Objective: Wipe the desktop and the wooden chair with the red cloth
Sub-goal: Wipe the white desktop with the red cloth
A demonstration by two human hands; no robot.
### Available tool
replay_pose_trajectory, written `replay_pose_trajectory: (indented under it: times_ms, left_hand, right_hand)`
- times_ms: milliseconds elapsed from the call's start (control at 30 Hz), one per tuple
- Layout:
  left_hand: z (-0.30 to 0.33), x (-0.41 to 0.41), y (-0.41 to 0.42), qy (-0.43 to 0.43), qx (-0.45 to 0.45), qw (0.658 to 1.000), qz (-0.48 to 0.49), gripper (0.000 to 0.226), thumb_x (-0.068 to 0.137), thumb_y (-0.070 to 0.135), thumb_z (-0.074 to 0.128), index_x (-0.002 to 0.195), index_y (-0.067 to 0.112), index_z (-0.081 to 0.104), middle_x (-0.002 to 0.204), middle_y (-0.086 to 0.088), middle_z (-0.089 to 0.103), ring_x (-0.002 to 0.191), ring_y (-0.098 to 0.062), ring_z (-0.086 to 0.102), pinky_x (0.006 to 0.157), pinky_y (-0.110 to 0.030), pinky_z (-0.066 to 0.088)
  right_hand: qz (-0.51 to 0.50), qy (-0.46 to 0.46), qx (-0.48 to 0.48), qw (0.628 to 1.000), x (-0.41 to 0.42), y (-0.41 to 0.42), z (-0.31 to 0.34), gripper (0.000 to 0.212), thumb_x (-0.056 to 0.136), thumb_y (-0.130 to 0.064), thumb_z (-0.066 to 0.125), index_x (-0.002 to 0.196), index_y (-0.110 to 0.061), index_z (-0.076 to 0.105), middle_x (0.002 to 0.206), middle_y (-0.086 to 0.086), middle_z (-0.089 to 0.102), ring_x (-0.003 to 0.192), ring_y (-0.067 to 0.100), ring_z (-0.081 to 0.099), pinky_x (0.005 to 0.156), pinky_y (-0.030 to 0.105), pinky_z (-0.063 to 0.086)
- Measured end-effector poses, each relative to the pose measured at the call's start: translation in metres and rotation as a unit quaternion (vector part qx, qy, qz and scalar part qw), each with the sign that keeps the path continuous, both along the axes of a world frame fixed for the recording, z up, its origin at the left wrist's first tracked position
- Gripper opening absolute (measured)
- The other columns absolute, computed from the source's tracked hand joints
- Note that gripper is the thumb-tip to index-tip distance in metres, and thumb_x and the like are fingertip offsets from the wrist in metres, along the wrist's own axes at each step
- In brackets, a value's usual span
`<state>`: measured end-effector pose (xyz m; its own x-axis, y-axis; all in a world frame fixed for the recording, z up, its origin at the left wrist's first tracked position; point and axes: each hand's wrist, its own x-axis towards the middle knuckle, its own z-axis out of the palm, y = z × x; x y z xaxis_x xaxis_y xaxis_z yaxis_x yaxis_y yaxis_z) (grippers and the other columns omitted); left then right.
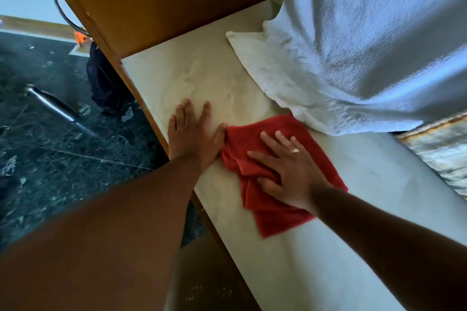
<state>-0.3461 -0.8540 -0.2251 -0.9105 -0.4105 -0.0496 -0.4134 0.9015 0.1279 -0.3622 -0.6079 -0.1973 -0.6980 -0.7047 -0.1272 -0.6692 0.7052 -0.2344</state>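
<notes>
The person's bare left forearm fills the near part of the view and runs up to the left hand (194,134), which lies flat, palm down and fingers spread, on the pale cream, smooth desktop (379,184); it grips nothing and seems only to brace, its thumb touching the left edge of the red terry cloth (285,204). Just to the right of that cloth edge, the right hand (285,171) presses down on the cloth's middle with fingers fanned and flat, a ring on one of them, the thumb tucked into a bunched fold, so the hand is open on the fabric rather than closed round it. The cloth lies partly spread, crumpled on the side nearer the left hand, and its far corner touches the white textured towel (316,78) draped beyond it. Faint smeary marks show on the desktop beyond the cloth, toward the orange-brown wooden panel (151,2). To wipe well, the palm would probably best keep even pressure, carry the cloth in overlapping strokes across those marks, and flatten the bunched fold so more fabric meets the surface; the towel likely needs lifting to reach the desktop beneath. No wooden chair can be identified with certainty.
</notes>
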Motion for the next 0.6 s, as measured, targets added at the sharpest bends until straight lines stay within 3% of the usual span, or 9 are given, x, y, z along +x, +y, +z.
replay_pose_trajectory:
  times_ms: [100,267,400,433,533,600]
  left_hand:
    - [0.001,0.0,0.0,0.005,0.0,1.0,0.005,0.079,0.09,0.072,0.016,0.158,0.032,0.013,0.167,-0.019,0.005,0.154,-0.035,0.005,0.123,-0.047,0.008]
    - [0.0,0.001,0.0,0.0,-0.005,1.0,-0.006,0.075,0.093,0.067,0.02,0.159,0.031,0.01,0.167,-0.02,0.004,0.154,-0.036,0.004,0.124,-0.048,0.007]
    - [0.001,0.0,0.001,0.003,-0.002,1.0,0.002,0.077,0.092,0.071,0.02,0.159,0.032,0.012,0.167,-0.019,0.005,0.154,-0.035,0.005,0.123,-0.047,0.007]
    - [0.001,0.0,0.001,0.002,-0.004,1.0,0.001,0.077,0.093,0.071,0.018,0.159,0.032,0.011,0.167,-0.019,0.004,0.154,-0.035,0.005,0.123,-0.047,0.007]
    - [-0.001,0.002,-0.001,-0.005,0.002,1.0,-0.005,0.077,0.093,0.071,0.018,0.159,0.033,0.007,0.167,-0.018,0.001,0.154,-0.034,0.002,0.124,-0.046,0.005]
    - [-0.001,0.002,-0.001,-0.005,0.003,1.0,-0.002,0.077,0.092,0.071,0.016,0.159,0.034,0.007,0.167,-0.017,0.001,0.154,-0.033,0.002,0.124,-0.046,0.004]
  right_hand:
    - [-0.129,0.023,0.002,0.991,-0.012,-0.007,0.001,0.066,0.084,-0.061,0.04,0.146,-0.042,0.04,0.164,0.004,0.018,0.15,0.031,0.014,0.121,0.049,0.008]
    - [0.03,0.027,-0.005,0.999,0.004,0.003,-0.006,0.064,0.085,-0.062,0.042,0.145,-0.042,0.043,0.162,0.005,0.025,0.149,0.032,0.021,0.119,0.052,0.015]
    - [-0.123,0.024,-0.004,0.992,-0.01,-0.003,-0.002,0.061,0.088,-0.059,0.046,0.147,-0.044,0.038,0.164,0.003,0.019,0.15,0.03,0.015,0.12,0.047,0.008]
    - [-0.107,0.038,-0.004,0.994,0.001,-0.009,-0.004,0.062,0.088,-0.06,0.044,0.148,-0.043,0.037,0.164,0.005,0.019,0.15,0.031,0.016,0.12,0.049,0.009]
    - [0.076,0.007,-0.024,0.997,0.033,0.004,-0.006,0.062,0.085,-0.061,0.045,0.144,-0.044,0.042,0.163,0.002,0.025,0.149,0.029,0.02,0.119,0.049,0.014]
    - [0.085,-0.006,-0.043,0.995,0.011,0.024,-0.005,0.06,0.082,-0.058,0.053,0.14,-0.043,0.051,0.16,0.002,0.031,0.146,0.031,0.027,0.118,0.05,0.019]
